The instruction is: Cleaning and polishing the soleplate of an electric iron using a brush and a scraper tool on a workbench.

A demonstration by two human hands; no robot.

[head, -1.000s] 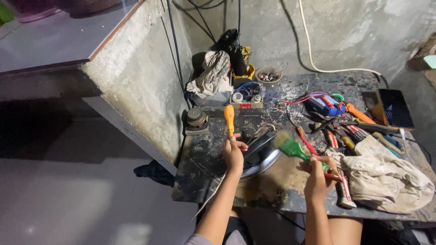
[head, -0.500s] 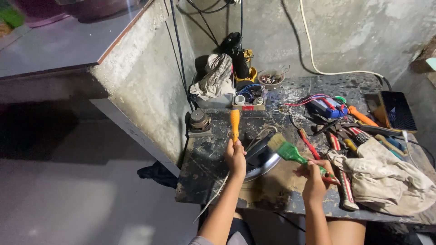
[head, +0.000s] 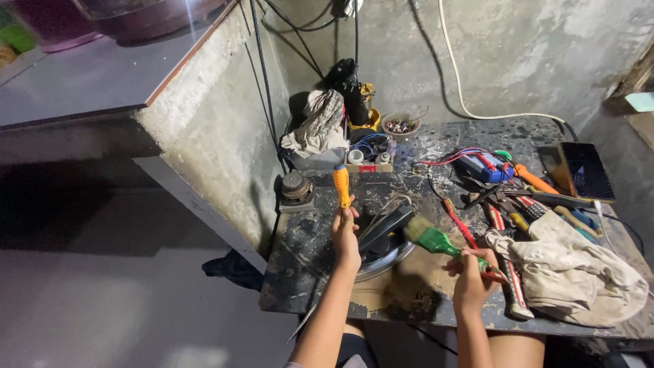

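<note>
- The left hand (head: 345, 238) is clenched around the shaft of an orange-handled screwdriver (head: 340, 185), whose handle points up and away, above the dark worktop (head: 300, 272)
- The right hand (head: 472, 281) grasps a green-handled paintbrush (head: 436, 238), its bristles pointing left toward a clothes iron (head: 381, 238)
- The iron, black-handled with a shiny metal base, lies on the worktop between the two hands, just beside the left one
- To the right lie red-handled pliers (head: 460, 221), other tools and a crumpled beige cloth (head: 579, 272)
- At the back stand a small bowl (head: 400, 125) and a rag-covered box (head: 317, 133) against the concrete wall
</note>
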